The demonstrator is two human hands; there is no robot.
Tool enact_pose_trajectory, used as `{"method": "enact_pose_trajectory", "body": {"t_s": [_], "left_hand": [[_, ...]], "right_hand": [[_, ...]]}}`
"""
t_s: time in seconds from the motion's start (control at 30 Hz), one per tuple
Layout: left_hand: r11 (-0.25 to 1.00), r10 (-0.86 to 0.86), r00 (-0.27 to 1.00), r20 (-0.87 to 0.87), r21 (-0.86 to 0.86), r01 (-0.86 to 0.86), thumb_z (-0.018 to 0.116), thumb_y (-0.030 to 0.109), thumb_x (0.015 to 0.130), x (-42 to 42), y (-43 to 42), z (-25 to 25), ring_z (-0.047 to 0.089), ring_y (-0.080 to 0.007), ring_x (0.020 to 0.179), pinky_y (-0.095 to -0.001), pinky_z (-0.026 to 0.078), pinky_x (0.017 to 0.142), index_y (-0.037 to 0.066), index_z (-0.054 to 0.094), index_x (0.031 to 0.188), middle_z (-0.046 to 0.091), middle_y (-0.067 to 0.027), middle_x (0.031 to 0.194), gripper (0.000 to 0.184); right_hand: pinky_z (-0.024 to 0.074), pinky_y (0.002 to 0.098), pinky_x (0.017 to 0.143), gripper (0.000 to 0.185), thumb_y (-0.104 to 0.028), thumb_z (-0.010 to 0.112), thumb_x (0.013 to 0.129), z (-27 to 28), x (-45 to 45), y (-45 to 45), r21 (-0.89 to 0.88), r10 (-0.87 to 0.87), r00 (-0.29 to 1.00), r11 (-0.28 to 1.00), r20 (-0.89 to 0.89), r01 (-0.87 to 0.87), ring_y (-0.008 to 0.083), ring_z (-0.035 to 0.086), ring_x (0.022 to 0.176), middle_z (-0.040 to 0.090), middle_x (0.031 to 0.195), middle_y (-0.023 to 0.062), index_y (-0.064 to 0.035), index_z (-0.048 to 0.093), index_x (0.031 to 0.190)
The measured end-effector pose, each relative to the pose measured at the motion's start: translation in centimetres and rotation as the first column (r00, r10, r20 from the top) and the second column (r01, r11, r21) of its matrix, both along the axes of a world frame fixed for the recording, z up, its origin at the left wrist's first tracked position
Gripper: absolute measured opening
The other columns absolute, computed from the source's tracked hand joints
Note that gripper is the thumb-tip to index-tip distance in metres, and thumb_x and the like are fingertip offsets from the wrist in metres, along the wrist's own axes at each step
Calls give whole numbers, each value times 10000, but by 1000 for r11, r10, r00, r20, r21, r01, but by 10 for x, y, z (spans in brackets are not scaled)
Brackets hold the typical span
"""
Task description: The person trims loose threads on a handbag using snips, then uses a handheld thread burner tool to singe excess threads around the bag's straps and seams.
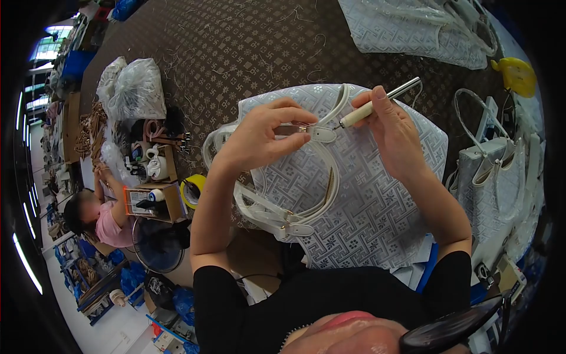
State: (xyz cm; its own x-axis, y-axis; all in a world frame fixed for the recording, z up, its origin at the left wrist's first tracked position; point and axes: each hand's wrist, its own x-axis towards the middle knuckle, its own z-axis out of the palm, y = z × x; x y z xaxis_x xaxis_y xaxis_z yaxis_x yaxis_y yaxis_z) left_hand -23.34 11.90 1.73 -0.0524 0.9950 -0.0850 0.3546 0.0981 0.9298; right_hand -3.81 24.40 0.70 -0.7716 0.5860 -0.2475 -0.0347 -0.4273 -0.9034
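Note:
A silver-white patterned handbag [359,200] lies across the tabletop in front of me, its white straps looped over it and part of a zipper showing. My left hand [262,131] pinches the end of a white strap [323,134] beside a small metal fitting [303,128]. In my right hand [394,133] is a cream-handled tool [357,114] with a thin dark tip. A shiny metal rod extends beyond its other end. The tip points at the strap end; whether they touch I cannot tell. A second strap fitting [289,227] rests lower on the bag.
Brown patterned cloth [236,53] with loose threads covers the table. More patterned bags [418,29] lie at the far right, and finished-looking bags [489,177] stand on the right. A yellow tape roll [192,190], cardboard box [171,200] and fan [158,243] are left, near another person [112,221].

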Motion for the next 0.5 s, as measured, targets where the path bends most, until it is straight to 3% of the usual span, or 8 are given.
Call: {"method": "enact_pose_trajectory", "body": {"t_s": [0.1, 0.27, 0.5], "left_hand": [[998, -57, 995, -83, -13, 56, 622, 145, 834, -2, 4, 2, 602, -128, 736, -251, 486, 628, 37, 652, 1003, 595, -52, 839, 203], [999, 22, 989, -145, 47, -15, 611, 142, 845, 2, 7, -3, 582, -119, 696, -242, 456, 593, 32, 659, 908, 587, -40, 793, 135], [991, 128, 991, -43, 36, -127, 614, 137, 843, 5, 6, -3, 564, -129, 691, -240, 444, 578, 22, 649, 862, 577, -39, 794, 122]], "right_hand": [[391, 234, 749, 437, -413, 361, 961, 0, 0, 0, 2, 3, 1000, 1000, -7, -3, 79, 473, 764, 544, 835, 26, -29, 570, 942], [390, 233, 750, 431, -407, 359, 964, -1, -1, -1, -1, -9, 1000, 1000, -6, 9, 78, 473, 762, 545, 830, 27, -30, 569, 946], [391, 231, 750, 424, -401, 355, 966, -2, -1, 0, -8, -2, 1000, 1000, 6, 2, 75, 475, 764, 545, 827, 25, -33, 565, 942]]}}
